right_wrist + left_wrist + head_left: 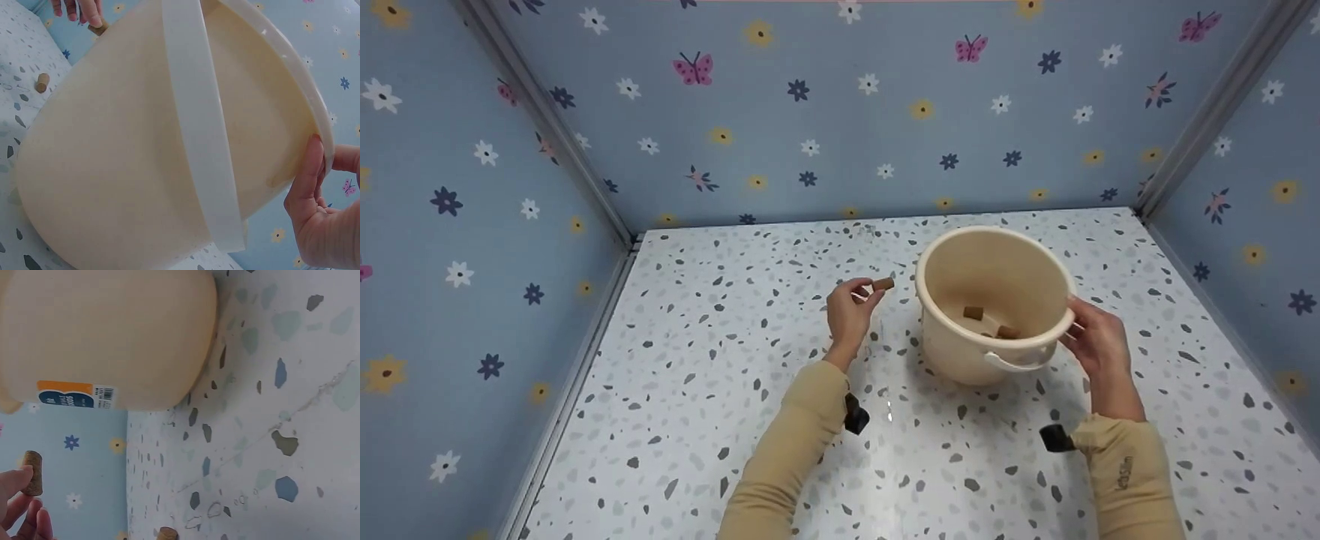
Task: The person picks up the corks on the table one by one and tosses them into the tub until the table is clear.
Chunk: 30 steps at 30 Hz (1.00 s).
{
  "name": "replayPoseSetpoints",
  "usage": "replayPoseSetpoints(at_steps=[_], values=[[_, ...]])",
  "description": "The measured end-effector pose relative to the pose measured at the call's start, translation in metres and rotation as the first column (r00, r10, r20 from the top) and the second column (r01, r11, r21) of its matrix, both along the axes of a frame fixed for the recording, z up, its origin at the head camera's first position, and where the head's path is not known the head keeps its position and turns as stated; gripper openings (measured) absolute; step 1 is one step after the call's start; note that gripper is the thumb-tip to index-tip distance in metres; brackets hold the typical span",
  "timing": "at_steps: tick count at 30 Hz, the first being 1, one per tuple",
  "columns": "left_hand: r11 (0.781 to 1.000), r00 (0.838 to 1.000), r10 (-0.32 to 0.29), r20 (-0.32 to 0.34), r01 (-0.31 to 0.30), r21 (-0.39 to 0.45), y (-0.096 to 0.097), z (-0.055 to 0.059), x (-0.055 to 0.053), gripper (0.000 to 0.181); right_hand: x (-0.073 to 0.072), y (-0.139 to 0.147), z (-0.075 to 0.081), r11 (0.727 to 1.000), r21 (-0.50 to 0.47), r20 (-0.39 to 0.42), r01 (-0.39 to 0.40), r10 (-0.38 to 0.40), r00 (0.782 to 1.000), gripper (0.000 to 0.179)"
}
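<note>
Between the thumb and fingers of my left hand (851, 311) is a cork (883, 284), pinched just left of the bucket's rim. The left wrist view shows this brown, speckled cork (34, 473) against the wall. A second cork (42, 82) lies on the table behind the bucket in the right wrist view, close below the left hand. The cream plastic bucket (960, 352) stands tilted a little, with corks (973, 313) on its bottom. My right hand (1101, 339) grips the bucket's right rim, thumb and fingers on either side of the wall.
A white handle (197, 112) hangs down the bucket's near side. The speckled white table (675, 405) meets blue walls (840, 112) with flowers and butterflies at the back and both sides. A printed label (76, 394) is on the bucket.
</note>
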<state>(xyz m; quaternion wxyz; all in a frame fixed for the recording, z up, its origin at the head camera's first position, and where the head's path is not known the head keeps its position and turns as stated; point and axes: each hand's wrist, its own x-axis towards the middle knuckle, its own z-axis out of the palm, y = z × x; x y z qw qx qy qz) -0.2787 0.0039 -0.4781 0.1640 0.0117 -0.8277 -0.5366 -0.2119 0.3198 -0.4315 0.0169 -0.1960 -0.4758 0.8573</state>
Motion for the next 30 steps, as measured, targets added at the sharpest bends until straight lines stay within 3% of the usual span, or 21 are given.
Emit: replayPoseSetpoints(at_steps=[4,8,10,11,15,19,30], values=[[1.0,0.998,-0.01,-0.06,0.011,0.011,0.0,0.013,0.004,0.02,-0.01,0.01,-0.018,0.999,0.039,0.0,0.012,-0.012,1.0,0.008],[0.999,0.991,-0.039,-0.125,0.042,0.022,0.003,0.026,0.009,0.022,-0.033,0.038,-0.061,0.997,0.075,-0.034,0.024,-0.021,0.999,0.016],[0.998,0.987,-0.06,-0.151,0.064,0.021,0.006,0.032,0.012,0.022,-0.036,0.041,-0.064,0.998,0.052,-0.023,0.028,-0.027,0.999,0.017],[0.997,0.983,-0.071,-0.167,0.075,0.019,0.008,0.035,0.013,0.023,-0.035,0.039,-0.062,0.998,0.053,-0.018,0.036,-0.035,0.999,0.017],[0.994,0.972,-0.103,-0.211,0.106,0.004,0.015,0.044,0.019,0.024,-0.013,0.013,-0.021,1.0,0.016,0.014,0.022,-0.022,1.0,0.01],[0.991,0.966,-0.132,-0.223,0.135,0.0,0.023,0.049,0.025,0.023,-0.001,0.001,-0.001,0.999,-0.036,-0.011,-0.012,0.012,1.0,0.008],[0.974,0.948,-0.229,-0.223,0.223,-0.051,0.045,0.059,0.036,0.023,-0.004,0.004,-0.004,0.999,-0.035,0.008,0.002,-0.002,1.0,0.005]])
